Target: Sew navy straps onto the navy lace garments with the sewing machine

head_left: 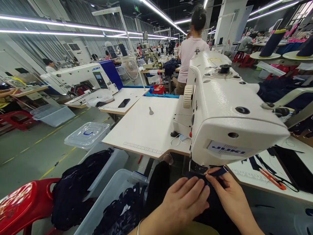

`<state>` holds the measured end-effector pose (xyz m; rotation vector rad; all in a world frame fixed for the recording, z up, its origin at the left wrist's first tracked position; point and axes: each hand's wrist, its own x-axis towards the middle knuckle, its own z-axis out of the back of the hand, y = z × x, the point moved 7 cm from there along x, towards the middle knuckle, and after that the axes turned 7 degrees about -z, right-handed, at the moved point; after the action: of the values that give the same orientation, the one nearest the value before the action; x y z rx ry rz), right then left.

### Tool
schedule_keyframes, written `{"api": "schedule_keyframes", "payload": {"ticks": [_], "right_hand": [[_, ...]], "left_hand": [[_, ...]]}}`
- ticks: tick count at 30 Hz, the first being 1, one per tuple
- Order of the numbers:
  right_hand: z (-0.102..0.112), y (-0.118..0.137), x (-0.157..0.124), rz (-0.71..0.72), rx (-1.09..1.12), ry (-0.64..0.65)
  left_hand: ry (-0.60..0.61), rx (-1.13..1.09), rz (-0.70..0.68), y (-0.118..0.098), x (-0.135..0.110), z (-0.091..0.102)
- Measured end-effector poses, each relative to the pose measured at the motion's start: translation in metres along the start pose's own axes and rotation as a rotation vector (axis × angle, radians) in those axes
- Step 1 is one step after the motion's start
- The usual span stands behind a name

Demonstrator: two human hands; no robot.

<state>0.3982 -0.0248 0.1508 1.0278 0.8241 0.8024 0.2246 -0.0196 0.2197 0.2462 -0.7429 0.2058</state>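
A white sewing machine [239, 130] stands right in front of me, its head over my hands. Just under it, my left hand [187, 199] curls its fingers over a piece of navy fabric [195, 175]. My right hand [228, 192] pinches a narrow navy strap [217, 172] between thumb and forefinger, close to my left fingertips. A small metal piece shows at the strap's far end. The machine's head hides most of the needle area, and my hands cover much of the fabric.
Orange-handled scissors [274, 179] and dark strips lie on the right table. Bins of navy pieces [119, 209] and a red stool [26, 202] stand at left. A phone [124, 103] rests on the neighbouring table. A person in a pink shirt [189, 55] stands beyond the machine.
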Motion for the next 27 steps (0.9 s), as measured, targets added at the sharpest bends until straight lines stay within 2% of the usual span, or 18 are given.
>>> {"api": "schedule_keyframes", "payload": {"ticks": [3,8,14,19,22,27], "right_hand": [[-0.002,-0.002,0.001,-0.001,-0.007,-0.003],[0.002,-0.001,0.007,0.030,-0.030,-0.046],[0.000,0.005,0.021,0.054,0.117,0.096],[0.011,0.014,0.036,0.162,-0.111,0.010],[0.014,0.024,0.043,0.210,-0.245,-0.040],[0.010,0.035,0.051,0.316,-0.263,-0.068]], "left_hand": [[0.151,0.047,-0.049,-0.001,-0.004,-0.018],[0.222,0.082,-0.077,-0.001,-0.004,-0.027],[0.232,-0.027,-0.036,0.005,0.002,-0.026],[0.217,0.004,0.012,0.004,0.000,-0.032],[0.169,0.029,0.065,0.005,0.001,-0.035],[0.138,0.057,0.098,0.008,0.005,-0.038]]}}
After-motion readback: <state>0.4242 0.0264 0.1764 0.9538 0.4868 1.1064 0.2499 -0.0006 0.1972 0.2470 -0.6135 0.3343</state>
